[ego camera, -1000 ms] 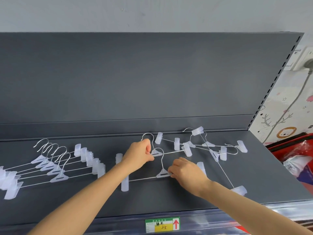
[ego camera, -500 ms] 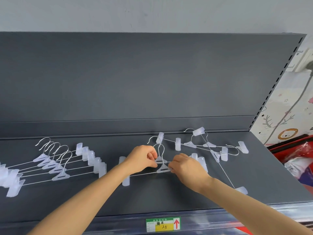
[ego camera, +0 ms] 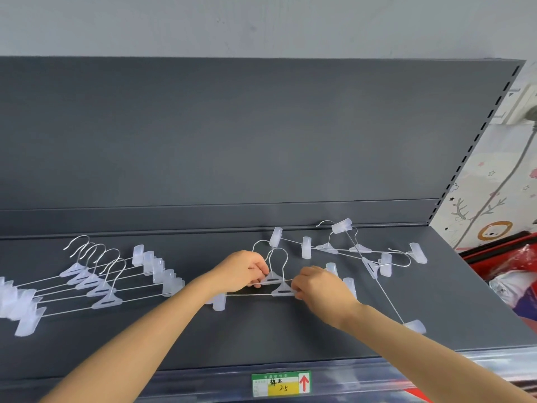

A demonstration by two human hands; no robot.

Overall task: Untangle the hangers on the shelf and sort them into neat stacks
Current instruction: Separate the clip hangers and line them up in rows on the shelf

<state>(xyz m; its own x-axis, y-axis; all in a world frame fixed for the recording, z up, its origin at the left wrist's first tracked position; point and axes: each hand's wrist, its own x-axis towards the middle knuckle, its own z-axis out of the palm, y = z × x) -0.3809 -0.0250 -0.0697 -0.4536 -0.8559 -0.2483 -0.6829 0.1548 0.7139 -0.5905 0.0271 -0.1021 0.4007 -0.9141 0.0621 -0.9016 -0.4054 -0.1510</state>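
On the dark grey shelf several clear clip hangers with wire hooks lie in a neat overlapping stack at the left. A tangled cluster of hangers lies at the back right, one long wire running down to a clip near the front. In the middle, two hangers lie close together. My left hand pinches the rear hanger at its plastic centre piece. My right hand grips the front hanger at its centre piece.
The shelf's back panel rises behind the hangers. A green and yellow price label sits on the front rail. Red packaged goods lie beyond the shelf's right end, under a patterned wall.
Both hands have drawn the two middle hangers together and slightly toward the front, so that their centre pieces now lie nearly side by side. The left stack and right tangle have not moved.
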